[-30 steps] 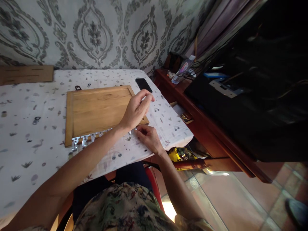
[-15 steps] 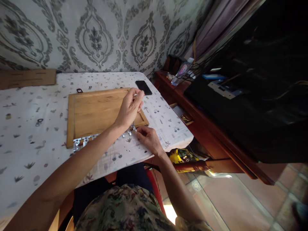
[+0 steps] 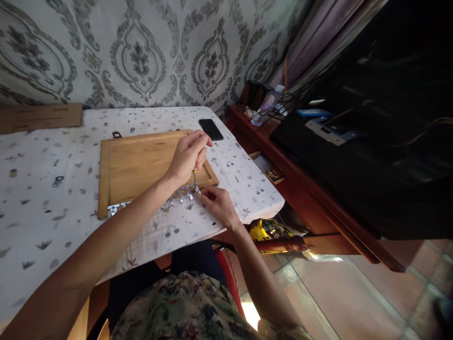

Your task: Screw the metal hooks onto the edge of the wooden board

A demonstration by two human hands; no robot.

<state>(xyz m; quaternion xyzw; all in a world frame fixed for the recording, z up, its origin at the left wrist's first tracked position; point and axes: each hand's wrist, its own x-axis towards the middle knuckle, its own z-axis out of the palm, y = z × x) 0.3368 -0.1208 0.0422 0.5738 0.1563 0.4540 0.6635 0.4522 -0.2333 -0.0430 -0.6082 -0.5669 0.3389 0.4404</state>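
Observation:
A framed wooden board (image 3: 141,163) lies flat on the table. Along its near edge runs a metal rail with several hooks (image 3: 180,196), partly hidden by my left forearm. My left hand (image 3: 191,153) is closed above the board's right part, around a screwdriver (image 3: 194,177). The handle is mostly covered by the fingers, and the thin shaft points down at the rail's right end. My right hand (image 3: 220,206) rests at the board's near right corner, thumb and fingertips pinching the end hook of the rail.
A black phone (image 3: 211,129) lies beyond the board on the patterned tablecloth (image 3: 63,179). Cardboard (image 3: 42,115) sits at the back left. To the right stands a dark red desk (image 3: 297,189) with a clear bottle (image 3: 268,106) and an open drawer (image 3: 267,167).
My left hand has shifted slightly left and turned, so that the screwdriver's shaft now shows below it. My right hand stays on the rail's end.

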